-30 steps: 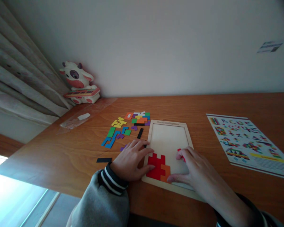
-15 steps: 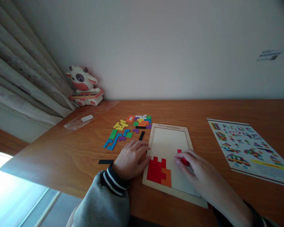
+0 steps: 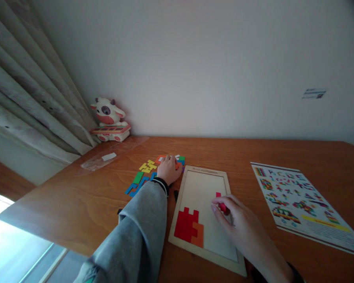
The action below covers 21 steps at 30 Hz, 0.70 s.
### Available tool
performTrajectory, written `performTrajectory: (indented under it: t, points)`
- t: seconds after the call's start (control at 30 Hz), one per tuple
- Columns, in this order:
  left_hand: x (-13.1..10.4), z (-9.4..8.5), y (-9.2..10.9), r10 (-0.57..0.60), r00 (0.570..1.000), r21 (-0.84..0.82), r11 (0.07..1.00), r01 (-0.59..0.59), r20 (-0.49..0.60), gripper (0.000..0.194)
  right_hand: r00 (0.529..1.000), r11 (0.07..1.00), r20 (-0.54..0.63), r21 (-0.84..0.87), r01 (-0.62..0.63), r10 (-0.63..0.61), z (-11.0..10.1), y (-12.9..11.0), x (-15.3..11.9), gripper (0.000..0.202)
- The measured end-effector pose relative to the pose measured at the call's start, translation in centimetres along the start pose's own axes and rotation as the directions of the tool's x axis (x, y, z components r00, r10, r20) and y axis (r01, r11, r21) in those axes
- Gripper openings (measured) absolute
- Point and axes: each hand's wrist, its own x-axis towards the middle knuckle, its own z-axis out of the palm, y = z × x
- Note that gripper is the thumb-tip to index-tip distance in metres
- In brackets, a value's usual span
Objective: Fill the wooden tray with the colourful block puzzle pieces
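My left hand (image 3: pixel 168 170) is stretched over the far pile of coloured puzzle pieces, palm down with its fingers somewhat apart. Its fingertips reach in among the orange and white pieces, and the hand covers part of the pile. My right hand (image 3: pixel 234 216) pinches a red puzzle piece (image 3: pixel 222 207) between thumb and fingers, above the right half of the wooden puzzle tray (image 3: pixel 208 259). Joined red pieces (image 3: pixel 183 226) and an orange piece (image 3: pixel 198 236) lie in the tray's near left corner.
Yellow pieces (image 3: pixel 148 166), a green piece (image 3: pixel 138 177) and blue pieces (image 3: pixel 132 189) lie left of the tray. A printed pattern sheet (image 3: pixel 301 200) is on the right. A cow toy keyboard (image 3: pixel 110 122) and a clear plastic bag (image 3: pixel 97 160) are at the back left.
My left hand has left the tray's left edge and reached forward to the far pieces. My right hand still holds the red piece over the tray. The view has tilted up slightly.
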Motion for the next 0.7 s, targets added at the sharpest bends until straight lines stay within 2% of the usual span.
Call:
performTrajectory:
  t: [0.2,0.43,0.7]
  points:
    - [1.6,0.8,0.3,-0.058,0.997,0.057,0.997,0.055,0.048,0.032,1.0,1.0,-0.009,0.013,-0.007,0.007,-0.1,0.2,0.0,0.018]
    - [1.9,0.4,0.4,-0.007,0.991,0.08,0.997,-0.004,0.13,0.03,1.0,1.0,0.025,0.024,-0.018,0.017,0.3,0.0,0.1,0.016]
    - [1.4,-0.1,-0.2,0.066,0.99,-0.007,0.998,-0.066,0.126,0.024,1.0,1.0,0.009,0.025,0.012,-0.012,0.1,0.0,0.1,0.016]
